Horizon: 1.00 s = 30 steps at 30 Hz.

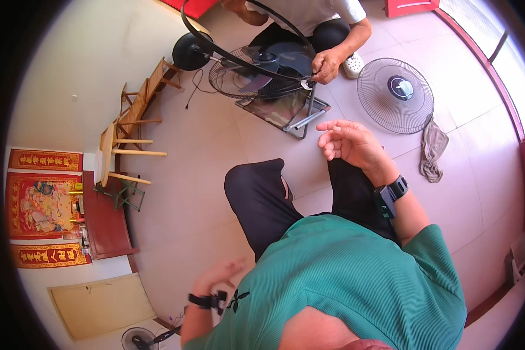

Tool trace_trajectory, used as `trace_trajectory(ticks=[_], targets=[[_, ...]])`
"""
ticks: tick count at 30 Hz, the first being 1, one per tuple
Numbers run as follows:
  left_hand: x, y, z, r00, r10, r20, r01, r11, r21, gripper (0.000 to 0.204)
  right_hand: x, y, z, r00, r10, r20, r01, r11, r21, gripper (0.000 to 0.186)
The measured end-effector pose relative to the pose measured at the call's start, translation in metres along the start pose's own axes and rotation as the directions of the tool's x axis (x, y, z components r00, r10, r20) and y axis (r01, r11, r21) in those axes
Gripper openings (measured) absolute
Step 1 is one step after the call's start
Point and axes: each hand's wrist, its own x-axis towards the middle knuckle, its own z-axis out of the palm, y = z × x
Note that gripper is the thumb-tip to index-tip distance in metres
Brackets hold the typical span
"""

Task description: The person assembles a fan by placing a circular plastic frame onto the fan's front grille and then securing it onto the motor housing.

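My right hand (351, 144) is raised above my right knee, its fingers loosely apart and nothing in them. Beside my left hip, my left hand (221, 272) is somewhat blurred; its fingers look stretched out and hold nothing. Ahead of me a crouching person in a white shirt has a hand (328, 65) on a black hoop (233, 56). Under the hoop a fan's wire rear guard and dark blades (268, 61) rest over a camouflage folding stool (280, 111). A round front grille (395, 96) lies on the floor to the right, beyond my right hand.
A grey-brown cloth (433, 150) lies beside the grille. The fan's round black base (191, 51) and its cord (193, 87) are at the far left. Wooden benches (137, 108) and a light wooden stool (107, 153) line the left wall. Another fan (139, 339) stands at the lower left.
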Motion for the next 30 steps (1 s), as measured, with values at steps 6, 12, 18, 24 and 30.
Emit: trace_trajectory(ticks=[6, 12, 18, 24, 30], targets=[[-0.038, 0.113, -0.128, 0.628, 0.46, -0.628, -0.626, 0.778, -0.056, 0.032, 0.011, 0.008, 0.01, 0.999, 0.036, -0.031, -0.038, 0.997, -0.06, 0.029], [0.016, 0.169, -0.161, 0.523, 0.535, -0.663, -0.832, 0.488, -0.263, 0.029, 0.006, 0.002, -0.001, 0.997, -0.008, -0.076, 0.014, 0.997, 0.082, 0.029], [0.102, 0.199, -0.165, 0.589, 0.52, -0.618, -0.807, 0.337, -0.486, 0.035, 0.014, -0.016, -0.062, 0.922, -0.028, -0.387, 0.086, 0.987, 0.134, 0.027], [0.156, 0.238, -0.175, 0.544, 0.529, -0.651, -0.83, 0.228, -0.509, 0.056, 0.032, -0.011, -0.118, 0.797, 0.013, -0.604, -0.05, 0.998, -0.044, 0.022], [0.169, 0.253, -0.181, 0.409, 0.675, -0.614, -0.835, 0.005, -0.551, 0.057, 0.024, 0.032, -0.203, 0.59, 0.225, -0.775, -0.211, 0.97, 0.121, 0.027]])
